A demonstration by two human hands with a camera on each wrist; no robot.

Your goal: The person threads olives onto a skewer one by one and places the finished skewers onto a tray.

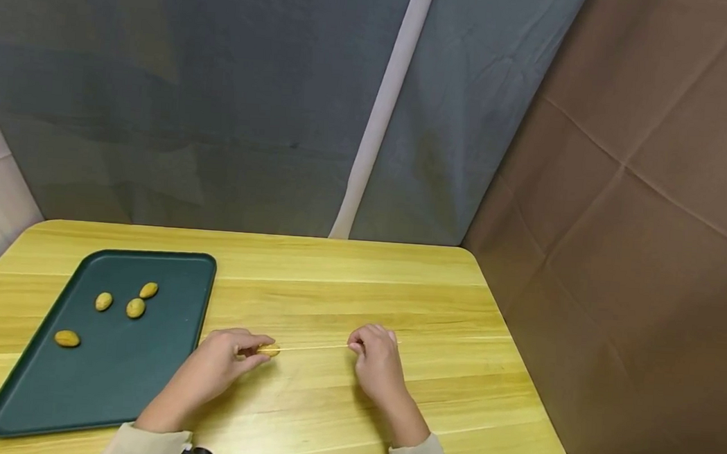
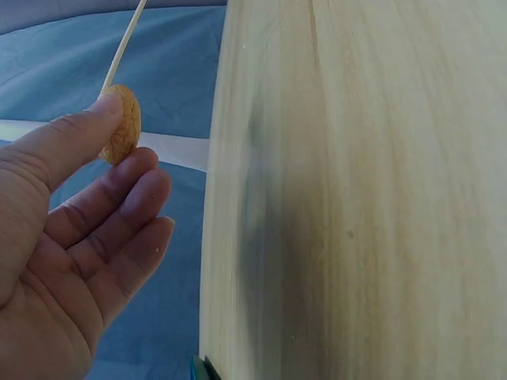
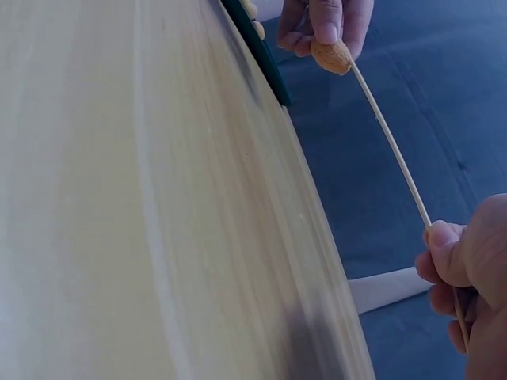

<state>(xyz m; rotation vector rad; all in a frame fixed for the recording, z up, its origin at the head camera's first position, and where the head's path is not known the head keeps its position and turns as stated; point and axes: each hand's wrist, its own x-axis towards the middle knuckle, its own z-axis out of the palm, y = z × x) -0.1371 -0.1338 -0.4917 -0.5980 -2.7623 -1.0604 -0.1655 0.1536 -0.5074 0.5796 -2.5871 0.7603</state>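
Observation:
My left hand [image 1: 224, 361] pinches a yellow-brown oval nut-like piece [image 2: 127, 131] between thumb and forefinger, its other fingers loosely bent. A thin wooden skewer [image 3: 396, 154] runs from this piece across to my right hand [image 1: 380, 367]. In the right wrist view, the right thumb and curled fingers grip the skewer some way along, and its tail passes down through that hand. The skewer's other end meets the piece beside the left thumb, overlapping it in the head view. Both hands are above the wooden table [image 1: 302, 418], with shadows under them.
A dark green tray [image 1: 103, 392] sits on the left of the table, close to my left forearm. Several similar oval pieces [image 1: 135, 308] lie on it, spread apart. Grey cloth [image 1: 221, 107] hangs behind the table, brown cloth [image 1: 648, 272] along its right side.

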